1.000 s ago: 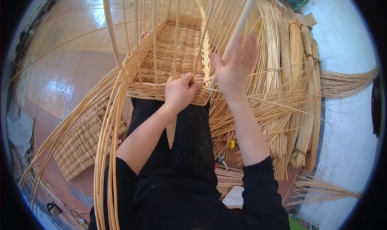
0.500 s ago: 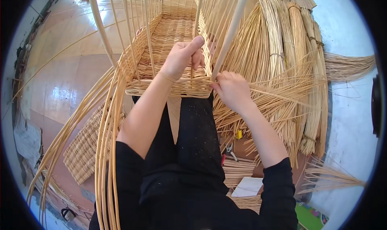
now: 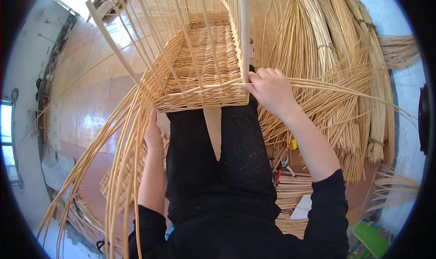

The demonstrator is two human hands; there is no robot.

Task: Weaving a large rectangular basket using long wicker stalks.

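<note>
Wicker basket [image 3: 204, 97] at the knees, near edge over the thighs. Right forearm slants up and leftward; right hand [image 3: 272, 91], back uppermost, at the basket's near right corner beside a thick post [image 3: 245, 36], thumb and curled fingers pinching thin rods [image 3: 329, 85]. Left forearm almost vertical; left hand [image 3: 152, 132] just below the near left corner, partly behind long strands [image 3: 119, 161]; cannot tell its finger grip.

The basket [image 3: 202, 50] is rough, ridged wicker, the thick posts [image 3: 245, 32] smooth, bare-looking wood, the trousers [image 3: 195, 177] matt cloth, the floor [image 3: 91, 100] glossy with bright reflections, and the bundled sticks [image 3: 313, 36] matt, dry-looking stems.
</note>
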